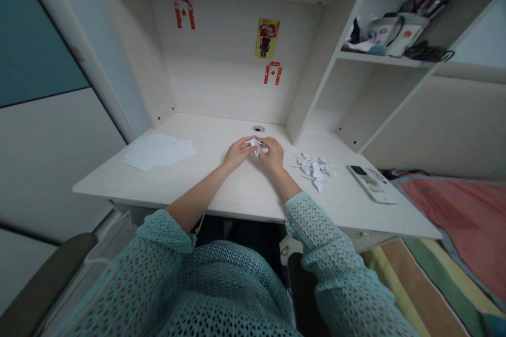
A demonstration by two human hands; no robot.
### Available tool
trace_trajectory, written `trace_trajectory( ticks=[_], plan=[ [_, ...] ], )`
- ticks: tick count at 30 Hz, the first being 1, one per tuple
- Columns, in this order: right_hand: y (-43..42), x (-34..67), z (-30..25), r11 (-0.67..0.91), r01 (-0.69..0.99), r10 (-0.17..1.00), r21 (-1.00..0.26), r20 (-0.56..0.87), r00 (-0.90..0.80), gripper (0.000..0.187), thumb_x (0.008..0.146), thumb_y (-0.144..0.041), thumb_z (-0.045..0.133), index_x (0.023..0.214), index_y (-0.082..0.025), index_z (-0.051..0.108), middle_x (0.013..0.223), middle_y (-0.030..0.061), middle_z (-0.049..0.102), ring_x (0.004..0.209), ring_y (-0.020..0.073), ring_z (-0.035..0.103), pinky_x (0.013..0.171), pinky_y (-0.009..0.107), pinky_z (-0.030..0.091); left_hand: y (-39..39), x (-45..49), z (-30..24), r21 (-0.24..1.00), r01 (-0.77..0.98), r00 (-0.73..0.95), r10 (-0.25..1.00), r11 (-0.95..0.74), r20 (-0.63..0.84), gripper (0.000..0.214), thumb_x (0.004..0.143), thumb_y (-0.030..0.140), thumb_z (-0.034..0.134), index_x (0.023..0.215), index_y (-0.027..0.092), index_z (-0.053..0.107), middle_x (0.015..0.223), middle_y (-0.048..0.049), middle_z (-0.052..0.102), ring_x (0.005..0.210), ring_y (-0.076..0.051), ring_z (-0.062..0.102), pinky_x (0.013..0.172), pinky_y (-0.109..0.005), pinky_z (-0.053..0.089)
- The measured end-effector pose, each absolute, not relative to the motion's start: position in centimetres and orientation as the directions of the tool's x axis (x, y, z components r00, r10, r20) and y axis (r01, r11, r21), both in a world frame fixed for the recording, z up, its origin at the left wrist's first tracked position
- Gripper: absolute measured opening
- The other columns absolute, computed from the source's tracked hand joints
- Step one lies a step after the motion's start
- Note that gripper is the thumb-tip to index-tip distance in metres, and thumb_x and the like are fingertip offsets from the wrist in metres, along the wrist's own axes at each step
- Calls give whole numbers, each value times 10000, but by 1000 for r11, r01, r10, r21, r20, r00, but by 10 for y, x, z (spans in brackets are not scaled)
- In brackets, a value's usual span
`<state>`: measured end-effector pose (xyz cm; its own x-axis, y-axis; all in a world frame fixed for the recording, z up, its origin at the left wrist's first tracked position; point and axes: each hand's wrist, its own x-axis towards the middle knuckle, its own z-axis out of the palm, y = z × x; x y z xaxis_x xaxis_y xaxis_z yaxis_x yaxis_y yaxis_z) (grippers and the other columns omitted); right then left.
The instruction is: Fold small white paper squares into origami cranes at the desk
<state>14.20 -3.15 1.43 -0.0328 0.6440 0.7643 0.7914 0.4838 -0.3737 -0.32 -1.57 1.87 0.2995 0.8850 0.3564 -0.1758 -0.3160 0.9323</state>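
Between my two hands, just above the white desk, is a small piece of folded white paper. My left hand grips its left side with the fingertips. On the other side, my right hand pinches it between thumb and fingers. The fingertips cover parts of the paper, so its full shape is hidden. A pile of small folded paper pieces lies to the right of my right hand. Loose sheets of white paper are spread on the desk to the left.
A phone lies near the desk's right end. Upright panels and shelves rise behind the desk, with a round cable hole near the back. Cups with pens and scissors stand on the right shelf. A bed with a red cover adjoins the right side.
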Motion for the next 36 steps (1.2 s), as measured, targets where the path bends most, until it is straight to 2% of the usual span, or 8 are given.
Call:
trace_trajectory(
  ticks=[5, 14, 18, 22, 25, 30, 36],
  plan=[
    [-33, 142, 16, 452, 783, 694, -428, 720, -8, 336, 773, -218, 501, 1084, -231, 629, 899, 49, 650, 812, 200, 574, 744, 316, 445, -14, -2, 17, 936, -168, 299, 889, -310, 348, 548, 639, 311, 719, 1152, 169, 587, 1024, -107, 661, 931, -186, 614, 857, -331, 461],
    [-29, 144, 13, 446, 697, 719, -561, 689, 95, 313, 730, -186, 504, 996, -224, 666, 967, 33, 684, 825, 193, 616, 762, 316, 479, -10, -3, 12, 902, -114, 343, 836, -416, 428, 480, 693, 263, 661, 1158, 180, 581, 1146, -109, 615, 1027, -200, 579, 877, -326, 454],
    [-26, 147, 12, 424, 658, 745, -622, 653, 138, 337, 721, -149, 484, 990, -234, 669, 957, -1, 698, 788, 164, 641, 742, 278, 495, -8, -3, 10, 916, -120, 331, 854, -383, 401, 480, 712, 230, 622, 1185, 171, 563, 1118, -99, 625, 977, -186, 597, 840, -303, 469],
    [-27, 147, 14, 454, 672, 748, -584, 661, 69, 336, 759, -173, 493, 1041, -246, 660, 1033, -6, 685, 787, 151, 655, 772, 268, 496, -6, -5, 11, 939, -77, 254, 904, -336, 344, 468, 742, 209, 562, 1209, 176, 549, 964, -75, 663, 792, -155, 617, 708, -268, 495],
    [-29, 146, 15, 464, 720, 742, -516, 671, 3, 319, 804, -233, 501, 1085, -261, 649, 1029, 4, 688, 815, 163, 659, 794, 280, 487, -4, -9, 12, 942, -2, 121, 935, -336, 334, 434, 745, 180, 543, 1176, 208, 579, 918, -45, 665, 763, -148, 606, 682, -253, 493],
    [-29, 146, 15, 466, 747, 733, -475, 680, -25, 315, 844, -266, 490, 1127, -273, 628, 1030, 16, 688, 852, 177, 660, 757, 274, 485, -3, -14, 15, 934, 67, 18, 936, -352, 352, 375, 758, 179, 545, 1122, 235, 616, 1023, -37, 640, 855, -162, 592, 687, -240, 495],
    [-30, 145, 15, 462, 745, 741, -481, 671, -27, 327, 843, -243, 495, 1144, -286, 616, 1008, 16, 694, 826, 182, 663, 723, 271, 489, -8, -8, 20, 946, -24, 65, 944, -323, 324, 447, 779, 364, 584, 1198, 212, 549, 1152, -100, 570, 828, -148, 592, 558, -189, 485]
  ],
)
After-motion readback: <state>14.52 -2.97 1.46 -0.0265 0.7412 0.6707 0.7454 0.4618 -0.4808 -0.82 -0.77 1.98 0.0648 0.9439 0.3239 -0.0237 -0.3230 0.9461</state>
